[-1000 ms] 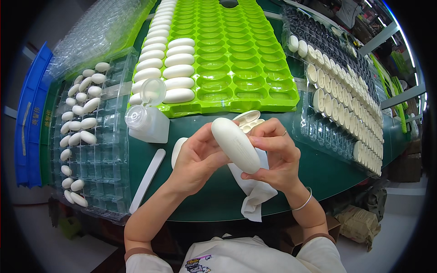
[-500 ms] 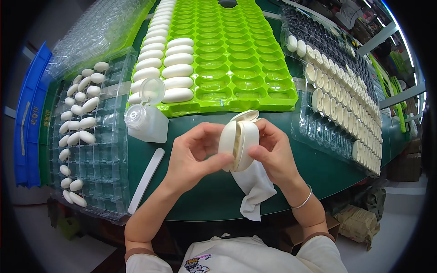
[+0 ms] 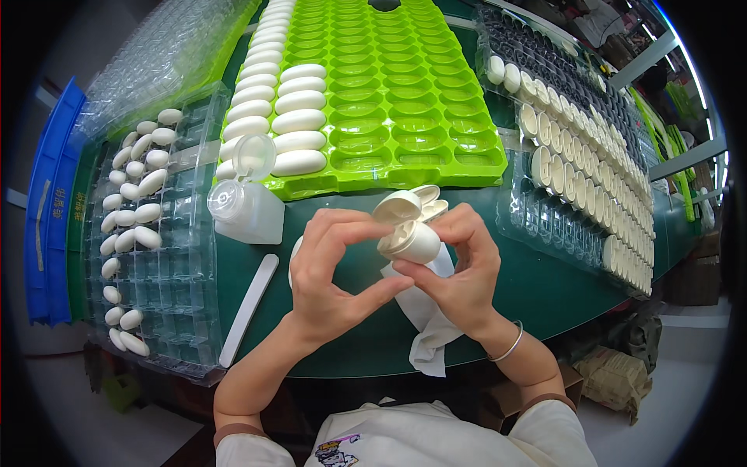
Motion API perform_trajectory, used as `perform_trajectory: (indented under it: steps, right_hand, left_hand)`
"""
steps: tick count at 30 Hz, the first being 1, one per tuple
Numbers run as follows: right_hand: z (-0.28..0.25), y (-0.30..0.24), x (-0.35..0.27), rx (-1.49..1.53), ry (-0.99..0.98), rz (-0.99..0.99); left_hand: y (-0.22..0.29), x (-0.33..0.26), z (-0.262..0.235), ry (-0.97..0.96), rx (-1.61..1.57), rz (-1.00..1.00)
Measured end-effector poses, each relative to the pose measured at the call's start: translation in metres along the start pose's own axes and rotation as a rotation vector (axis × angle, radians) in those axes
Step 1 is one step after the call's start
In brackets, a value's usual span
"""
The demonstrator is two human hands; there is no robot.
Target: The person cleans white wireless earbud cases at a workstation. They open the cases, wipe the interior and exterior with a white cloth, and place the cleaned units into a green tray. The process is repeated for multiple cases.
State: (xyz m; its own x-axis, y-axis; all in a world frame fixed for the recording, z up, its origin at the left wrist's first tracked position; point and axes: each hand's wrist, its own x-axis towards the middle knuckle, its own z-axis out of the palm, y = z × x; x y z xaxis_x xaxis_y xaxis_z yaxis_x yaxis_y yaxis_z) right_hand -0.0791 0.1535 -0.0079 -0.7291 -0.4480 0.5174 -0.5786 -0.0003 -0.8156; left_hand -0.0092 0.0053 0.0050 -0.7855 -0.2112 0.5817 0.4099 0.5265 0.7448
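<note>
In front of my chest, my right hand [image 3: 467, 268] holds a small white oval case [image 3: 420, 244] between thumb and fingers. Its rounded lid [image 3: 397, 207] is raised, and pale inner parts show at the opening. My left hand [image 3: 327, 272] is closed in a loose pinch on the same case, index finger at the opening and thumb below. Behind the case, another open white shell [image 3: 433, 208] shows at my right fingers. The edge of a white piece [image 3: 295, 261] peeks out beside my left hand, mostly hidden. A white cloth [image 3: 433, 342] hangs beneath my right hand.
A green tray [image 3: 366, 184] with white oval pieces stands ahead. At left are a translucent bottle [image 3: 253, 222], flip cap raised, a white flat strip [image 3: 250, 310] and a clear tray [image 3: 183, 311] of white pieces. Rows of cream shells [image 3: 580, 191] fill trays at right.
The case has tipped from upright to opening toward my left, and its lid has swung up and away. My left fingers have shifted to its opening. A white edge now shows beside my left hand.
</note>
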Motion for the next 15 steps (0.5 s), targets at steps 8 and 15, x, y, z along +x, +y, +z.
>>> perform_trajectory:
  steps: [8,15]
  right_hand:
    - [0.0008,-0.0016,-0.0022,-0.116,0.01,-0.284]
    - [0.0017,-0.0018,-0.0034,-0.05,0.011,-0.234]
  left_hand:
    - [-0.0018,-0.0035,0.0051,0.038,-0.018,0.143]
    - [0.0006,-0.0027,0.0038,0.023,-0.02,0.149]
